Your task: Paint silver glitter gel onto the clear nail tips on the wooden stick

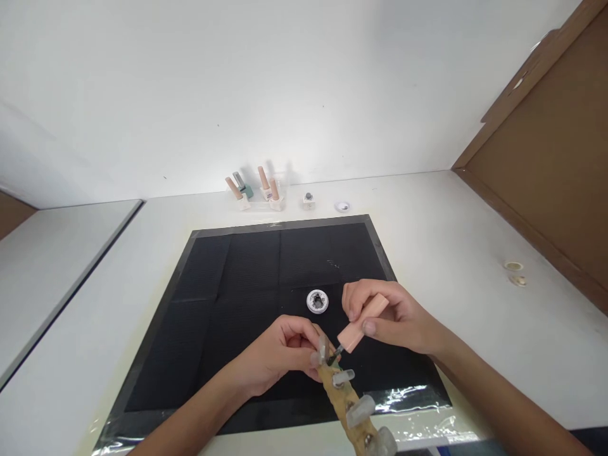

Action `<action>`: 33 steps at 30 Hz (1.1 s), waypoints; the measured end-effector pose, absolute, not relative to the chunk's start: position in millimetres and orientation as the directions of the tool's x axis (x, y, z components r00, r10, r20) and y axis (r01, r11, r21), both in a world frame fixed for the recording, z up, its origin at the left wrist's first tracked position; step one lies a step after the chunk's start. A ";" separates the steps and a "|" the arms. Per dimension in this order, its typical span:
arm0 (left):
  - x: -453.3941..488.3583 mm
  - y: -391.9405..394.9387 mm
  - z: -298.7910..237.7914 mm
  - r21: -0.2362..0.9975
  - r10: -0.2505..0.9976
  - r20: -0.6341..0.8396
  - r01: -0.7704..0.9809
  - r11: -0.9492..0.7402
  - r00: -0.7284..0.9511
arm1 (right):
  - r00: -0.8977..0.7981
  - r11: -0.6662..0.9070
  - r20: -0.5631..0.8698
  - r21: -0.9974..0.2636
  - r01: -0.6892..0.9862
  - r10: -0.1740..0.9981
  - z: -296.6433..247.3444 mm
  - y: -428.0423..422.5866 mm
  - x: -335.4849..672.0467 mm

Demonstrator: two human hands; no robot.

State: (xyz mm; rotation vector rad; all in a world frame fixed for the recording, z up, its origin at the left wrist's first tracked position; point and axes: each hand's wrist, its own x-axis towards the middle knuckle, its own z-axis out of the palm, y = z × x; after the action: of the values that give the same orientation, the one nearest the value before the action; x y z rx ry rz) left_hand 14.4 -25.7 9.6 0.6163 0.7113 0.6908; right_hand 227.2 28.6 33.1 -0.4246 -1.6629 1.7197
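Here, right hand curled, left hand pinching

head cam: worn up top, looking forward and down over the white table, pretty wide view
back wall: faced more or less straight on, fills the top of the frame
black mat: mid-frame, seen at a slant from the near side
left hand, right hand: below centre, fairly close to the lens
bottom edge: past the table, too cropped to really tell
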 end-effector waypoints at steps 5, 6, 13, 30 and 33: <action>13.9 -26.3 9.8 0.680 0.733 -0.338 -0.386 0.624 0.590 | -0.630 0.127 0.195 -0.980 -0.152 0.752 32.4 30.2 229.7; 13.9 -26.6 9.9 0.674 0.733 -0.334 -0.394 0.625 0.592 | -0.609 0.137 0.198 -0.980 -0.146 0.768 32.2 30.8 230.1; 14.8 -26.6 10.3 0.667 0.748 -0.340 -0.414 0.619 0.570 | -0.687 0.151 0.317 -0.944 -0.292 0.654 33.9 28.0 224.7; 14.9 -26.2 10.3 0.684 0.734 -0.356 -0.374 0.626 0.578 | -0.552 0.090 0.162 -0.984 -0.156 0.818 31.6 29.2 221.6; 13.7 -26.9 11.1 0.715 0.746 -0.343 -0.357 0.602 0.571 | -0.437 0.036 0.082 -0.993 -0.112 0.896 28.3 33.8 222.7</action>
State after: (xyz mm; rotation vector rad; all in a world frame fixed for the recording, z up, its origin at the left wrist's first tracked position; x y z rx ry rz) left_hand 13.7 -26.9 11.1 0.6354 0.6876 0.7003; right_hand 222.7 33.8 28.3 -0.8356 -1.4817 1.5321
